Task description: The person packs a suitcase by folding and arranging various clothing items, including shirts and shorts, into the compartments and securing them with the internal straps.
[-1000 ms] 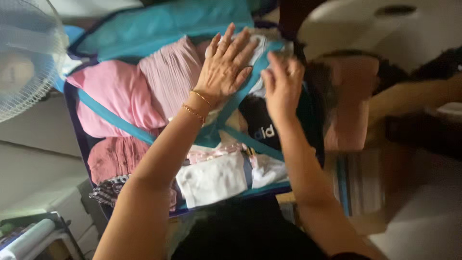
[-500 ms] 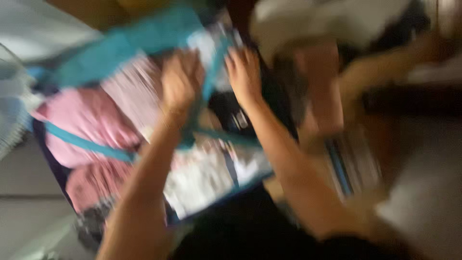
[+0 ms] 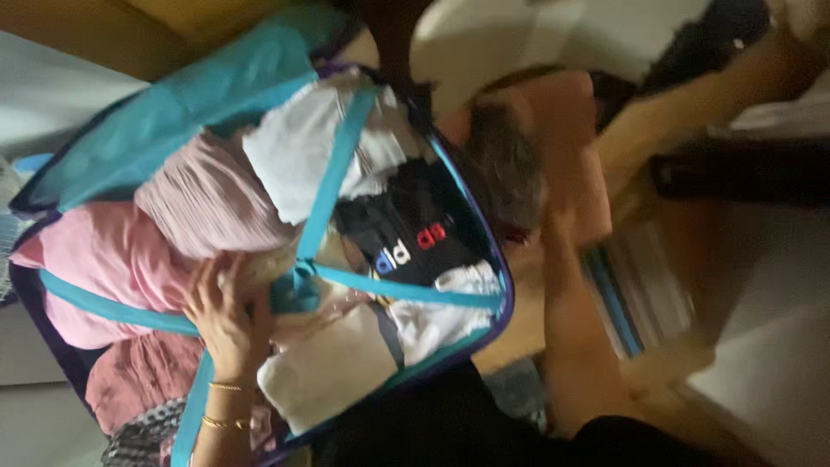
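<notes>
An open suitcase with a teal lining and a purple rim is packed with folded clothes: pink ones at the left, white ones at the top, a black one at the right. Teal straps cross over the pile and meet at a buckle. My left hand, with gold bracelets on the wrist, lies with bent fingers on the clothes just left of the buckle. My right hand reaches past the suitcase's right rim; it is blurred and its fingers are hidden.
The suitcase's teal lid stands open at the upper left. Right of the suitcase are a peach cloth, a striped thing and what looks like another person's arm. A dark garment lies at the bottom.
My left hand has come down from the top of the pile to the strap buckle. My right hand has left the strap and gone to the right rim. The view has shifted.
</notes>
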